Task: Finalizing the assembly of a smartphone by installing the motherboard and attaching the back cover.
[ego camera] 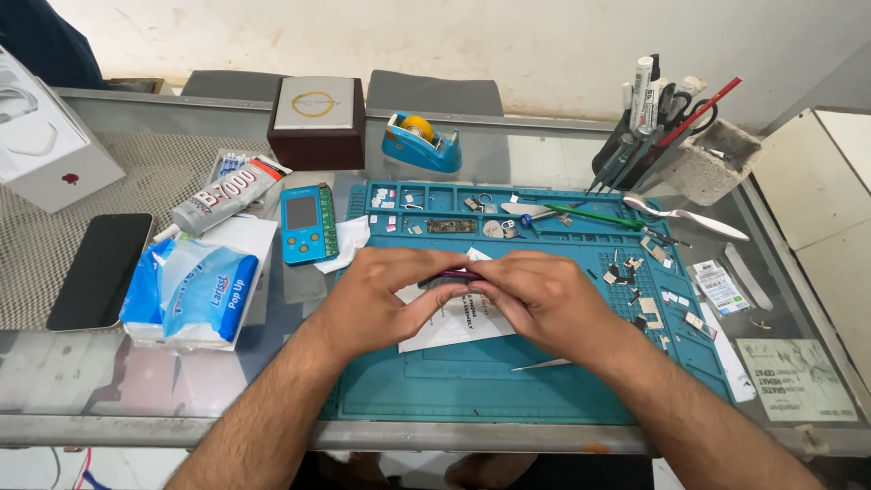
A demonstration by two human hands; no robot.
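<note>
My left hand and my right hand meet over the middle of a teal repair mat. Together their fingertips pinch a small thin dark purple object; most of it is hidden by my fingers. Under my hands lies a white printed paper. Metal tweezers lie on the mat just below my right wrist.
On the glass table: a black phone, a blue tissue pack, a glue tube, a small teal tester device, a tape dispenser, a brown box, a tool holder, and several tiny parts on the mat.
</note>
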